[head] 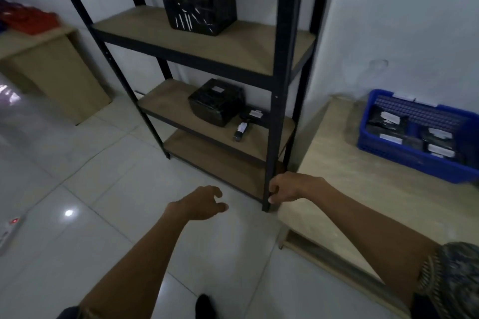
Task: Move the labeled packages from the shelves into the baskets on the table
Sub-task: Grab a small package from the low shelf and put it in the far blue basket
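Observation:
A black metal shelf unit with wooden boards stands ahead. On its upper board sits a large black wrapped package. The middle board holds a smaller black labeled package, a small flat one and a thin one. A blue basket with several labeled black packages stands on the wooden table at the right. My left hand hangs over the floor, fingers loosely curled, holding nothing. My right hand is beside the shelf's front post, fingers loosely curled, empty.
A low wooden cabinet with red items on top stands at the left. White tiled floor lies between me and the shelf. A white device with a red light lies at the left edge.

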